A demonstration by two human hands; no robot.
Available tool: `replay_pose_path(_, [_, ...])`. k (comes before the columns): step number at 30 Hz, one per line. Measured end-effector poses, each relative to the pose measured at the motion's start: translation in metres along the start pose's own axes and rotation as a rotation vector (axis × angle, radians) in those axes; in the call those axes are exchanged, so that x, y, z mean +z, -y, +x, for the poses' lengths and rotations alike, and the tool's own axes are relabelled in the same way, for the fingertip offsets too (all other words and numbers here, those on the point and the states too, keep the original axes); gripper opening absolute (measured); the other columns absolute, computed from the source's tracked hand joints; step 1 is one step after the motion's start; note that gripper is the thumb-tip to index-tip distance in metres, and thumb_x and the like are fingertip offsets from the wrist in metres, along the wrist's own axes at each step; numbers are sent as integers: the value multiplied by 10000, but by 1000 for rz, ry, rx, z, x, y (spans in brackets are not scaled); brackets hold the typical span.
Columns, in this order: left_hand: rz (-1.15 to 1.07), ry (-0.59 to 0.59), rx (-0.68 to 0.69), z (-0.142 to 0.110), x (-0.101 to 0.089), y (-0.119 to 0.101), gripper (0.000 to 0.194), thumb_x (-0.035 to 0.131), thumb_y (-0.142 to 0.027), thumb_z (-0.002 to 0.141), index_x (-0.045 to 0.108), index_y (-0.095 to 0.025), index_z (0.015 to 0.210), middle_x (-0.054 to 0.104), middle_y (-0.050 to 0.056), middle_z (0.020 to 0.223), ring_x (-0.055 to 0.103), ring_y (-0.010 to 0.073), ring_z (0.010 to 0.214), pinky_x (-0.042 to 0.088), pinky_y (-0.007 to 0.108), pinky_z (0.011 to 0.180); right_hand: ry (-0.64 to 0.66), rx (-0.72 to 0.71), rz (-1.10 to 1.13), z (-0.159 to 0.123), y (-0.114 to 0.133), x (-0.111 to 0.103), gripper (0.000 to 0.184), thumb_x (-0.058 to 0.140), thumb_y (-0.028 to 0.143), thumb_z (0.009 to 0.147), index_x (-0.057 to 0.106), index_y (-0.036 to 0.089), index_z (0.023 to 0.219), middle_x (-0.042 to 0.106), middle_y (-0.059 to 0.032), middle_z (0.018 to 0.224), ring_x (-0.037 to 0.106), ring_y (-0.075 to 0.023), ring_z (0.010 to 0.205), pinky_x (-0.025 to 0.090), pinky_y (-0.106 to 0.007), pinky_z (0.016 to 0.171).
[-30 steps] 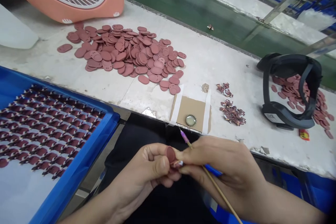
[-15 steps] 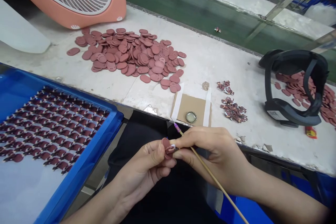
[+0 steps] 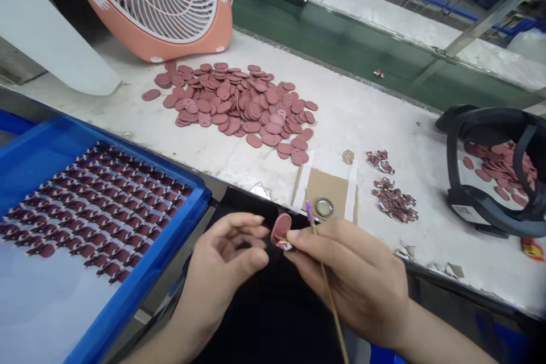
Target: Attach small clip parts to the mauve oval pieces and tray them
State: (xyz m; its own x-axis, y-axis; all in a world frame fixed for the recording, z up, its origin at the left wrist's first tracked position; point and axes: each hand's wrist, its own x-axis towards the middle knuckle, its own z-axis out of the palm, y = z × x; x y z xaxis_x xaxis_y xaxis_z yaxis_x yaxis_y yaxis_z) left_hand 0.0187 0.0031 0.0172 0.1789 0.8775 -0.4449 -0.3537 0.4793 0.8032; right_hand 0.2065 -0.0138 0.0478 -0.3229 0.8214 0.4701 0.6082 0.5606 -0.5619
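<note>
Two hands above the bench edge. Left hand [image 3: 224,259] open, fingers loosely curled, empty, just beside the oval rubber tag [image 3: 280,229] but not touching it. Right hand [image 3: 352,278] closed in a pinch: fingertips grip the tag, and the same hand holds a thin wooden stick [image 3: 329,296], purple tip [image 3: 309,211] pointing up. Tag sits at the right fingertips, a small printed bit on its lower edge.

Ahead on the white workbench [image 3: 362,125]: loose heap of oval tags [image 3: 239,105], bottle cap [image 3: 325,207] on a cardboard square [image 3: 330,187], two small heaps of printed scraps [image 3: 393,200]. To the left, blue plastic tray [image 3: 145,290] holding dense rows of dark red pieces [image 3: 89,210].
</note>
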Motion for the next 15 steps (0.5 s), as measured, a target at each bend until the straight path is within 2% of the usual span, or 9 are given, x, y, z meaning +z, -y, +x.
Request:
replay_pose_path(2, [103, -153, 226, -4, 2, -5, 344, 941, -175, 504, 750, -226, 785, 699, -24, 723, 618, 116, 624, 528, 175, 584, -27, -83, -125, -4, 0, 9, 282, 634, 67, 891, 624, 124, 1168, 719, -92, 944, 690, -192, 802, 584, -296, 730])
replay_pose_path(4, [167, -193, 326, -6, 6, -9, 316, 927, -104, 495, 746, -229, 722, 682, -32, 680, 601, 113, 584, 513, 183, 561, -44, -180, -194, -5, -1, 19, 294, 644, 68, 881, 616, 68, 1174, 717, -129, 947, 701, -227, 825, 593, -325, 760])
replay_pose_path(6, [199, -197, 353, -5, 7, -14, 269, 902, -84, 535, 754, -234, 702, 689, -19, 686, 618, 131, 597, 509, 203, 548, -69, -241, -220, -3, -2, 28, 275, 654, 71, 872, 621, 45, 1144, 717, -149, 941, 707, -241, 811, 601, -335, 753])
replay_pose_path(11, [190, -264, 414, -4, 1, -22, 211, 870, -79, 588, 777, -239, 689, 698, 3, 678, 621, 153, 611, 497, 224, 530, -128, -251, -192, 19, 4, 50, 192, 629, 62, 882, 640, 82, 1072, 727, -134, 910, 711, -225, 765, 613, -319, 704])
replay_pose_path(15, [233, -344, 456, -6, -15, -19, 148, 828, -134, 670, 749, -239, 736, 703, 0, 711, 638, 158, 644, 516, 219, 544, -153, -263, -247, 26, 11, 45, 178, 698, 88, 860, 670, 131, 1030, 752, -73, 902, 720, -190, 698, 628, -284, 672])
